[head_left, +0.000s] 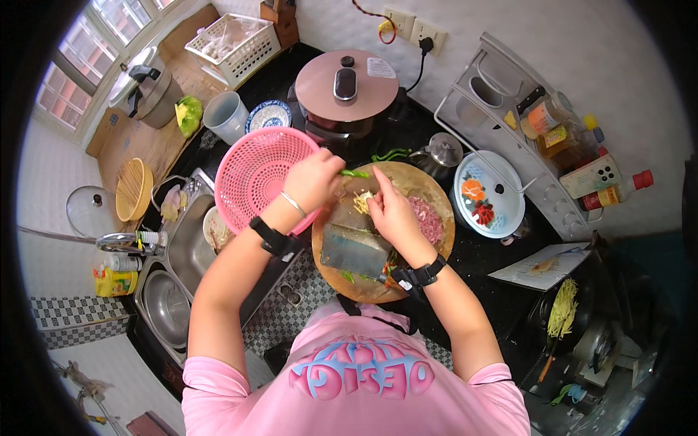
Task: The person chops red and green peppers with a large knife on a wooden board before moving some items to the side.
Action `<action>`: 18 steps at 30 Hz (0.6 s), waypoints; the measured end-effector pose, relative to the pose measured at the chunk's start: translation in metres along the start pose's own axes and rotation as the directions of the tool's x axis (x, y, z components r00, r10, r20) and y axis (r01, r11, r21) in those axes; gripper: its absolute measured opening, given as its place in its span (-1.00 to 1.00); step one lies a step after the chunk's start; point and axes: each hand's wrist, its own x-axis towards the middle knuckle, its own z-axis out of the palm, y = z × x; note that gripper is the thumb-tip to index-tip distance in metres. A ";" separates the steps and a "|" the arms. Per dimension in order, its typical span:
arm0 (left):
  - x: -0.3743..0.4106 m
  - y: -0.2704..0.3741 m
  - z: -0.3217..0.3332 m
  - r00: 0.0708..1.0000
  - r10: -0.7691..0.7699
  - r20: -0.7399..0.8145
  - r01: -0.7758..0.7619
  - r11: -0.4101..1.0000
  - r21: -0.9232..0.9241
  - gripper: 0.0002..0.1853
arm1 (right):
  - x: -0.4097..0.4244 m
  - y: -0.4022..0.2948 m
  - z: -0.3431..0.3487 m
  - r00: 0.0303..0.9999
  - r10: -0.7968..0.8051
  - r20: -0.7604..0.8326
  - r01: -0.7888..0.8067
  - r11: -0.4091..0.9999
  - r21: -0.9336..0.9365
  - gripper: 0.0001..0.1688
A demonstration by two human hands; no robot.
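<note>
My left hand grips a green chili pepper over the far edge of a round wooden chopping board. Close by, my right hand has its index finger extended and its other fingers curled; whether it pinches anything is unclear. A small heap of pale yellow shreds lies by its thumb. Partly under my right forearm is a mound of minced meat. A cleaver rests flat on the near part of the board, among chopped red and green bits partly hidden by my right wrist.
A pink plastic colander stands left of the board, beside the steel sink. Behind are a lidded cooker, more green chilies and a steel pot. Rightward stand a flowered enamel lid and a wok with yellow-green shreds.
</note>
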 end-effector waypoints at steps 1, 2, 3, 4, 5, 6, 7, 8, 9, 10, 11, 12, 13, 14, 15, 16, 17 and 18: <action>0.005 0.010 0.005 0.999 0.037 0.020 -0.037 0.999 -0.010 -0.80 | 0.008 -0.006 -0.009 0.999 -0.032 -0.029 0.031 0.998 -0.052 -0.43; 0.010 0.017 0.011 0.998 0.062 0.007 -0.062 0.998 -0.020 -0.79 | 0.014 -0.002 -0.012 0.997 -0.075 -0.034 0.069 0.988 -0.141 -0.51; 0.013 0.021 0.020 0.996 0.084 -0.007 -0.084 0.996 -0.034 -0.78 | 0.018 0.005 -0.015 0.993 -0.115 -0.029 0.105 0.967 -0.233 -0.58; 0.019 0.023 0.027 0.997 0.074 0.032 -0.073 0.997 -0.037 -0.71 | 0.023 0.010 -0.020 0.988 -0.155 -0.020 0.141 0.936 -0.322 -0.65; 0.021 0.025 0.032 1.000 0.029 0.001 -0.029 0.997 -0.075 -0.68 | 0.029 0.016 -0.027 0.982 -0.178 -0.054 0.149 0.925 -0.350 -0.71; 0.024 0.030 0.036 0.999 -0.021 -0.029 0.018 0.993 -0.113 -0.65 | 0.037 0.022 -0.035 0.975 -0.203 -0.084 0.158 0.913 -0.376 -0.77; 0.027 0.035 0.038 0.996 -0.069 -0.056 0.060 0.986 -0.153 -0.63 | 0.046 0.028 -0.045 0.967 -0.228 -0.116 0.164 0.900 -0.404 -0.82; 0.027 0.035 0.041 0.993 -0.099 -0.063 0.088 0.983 -0.160 -0.58 | 0.057 0.041 -0.053 0.989 -0.123 -0.082 0.068 0.871 -0.487 -0.82; 0.026 0.034 0.046 0.991 -0.126 -0.047 0.115 0.976 -0.184 -0.58 | 0.069 0.053 -0.059 0.987 -0.126 -0.098 0.057 0.851 -0.521 -0.82; 0.024 0.034 0.052 0.988 -0.149 -0.026 0.141 0.968 -0.207 -0.58 | 0.080 0.067 -0.062 0.991 -0.093 -0.091 0.029 0.841 -0.541 -0.81; 0.022 0.034 0.057 0.985 -0.174 -0.005 0.168 0.959 -0.230 -0.58 | 0.092 0.081 -0.062 0.995 -0.061 -0.084 0.004 0.829 -0.560 -0.80; 0.018 0.034 0.061 0.983 -0.184 0.010 0.182 0.958 -0.222 -0.59 | 0.102 0.094 -0.058 0.997 -0.038 -0.066 -0.005 0.829 -0.559 -0.79; 0.014 0.034 0.064 0.980 -0.197 0.036 0.200 0.953 -0.228 -0.60 | 0.111 0.106 -0.054 0.999 -0.015 -0.050 -0.015 0.830 -0.558 -0.79; 0.011 0.036 0.066 0.976 -0.209 0.062 0.218 0.947 -0.235 -0.60 | 0.118 0.117 -0.051 0.999 0.007 -0.034 -0.025 0.830 -0.558 -0.78; 0.007 0.035 0.067 0.970 -0.226 0.088 0.240 0.942 -0.236 -0.60 | 0.124 0.124 -0.045 0.999 0.037 -0.017 -0.040 0.836 -0.547 -0.77; 0.003 0.034 0.067 0.968 -0.229 0.100 0.247 0.940 -0.235 -0.61 | 0.129 0.131 -0.040 0.998 0.067 0.000 -0.057 0.841 -0.538 -0.77; 0.002 0.033 0.067 0.967 -0.233 0.103 0.251 0.939 -0.235 -0.61 | 0.133 0.138 -0.036 0.995 0.098 0.015 -0.076 0.845 -0.530 -0.76; -0.004 0.032 0.067 0.964 -0.243 0.112 0.263 0.937 -0.232 -0.61 | 0.136 0.139 -0.033 0.979 0.193 0.063 -0.121 0.805 -0.581 -0.69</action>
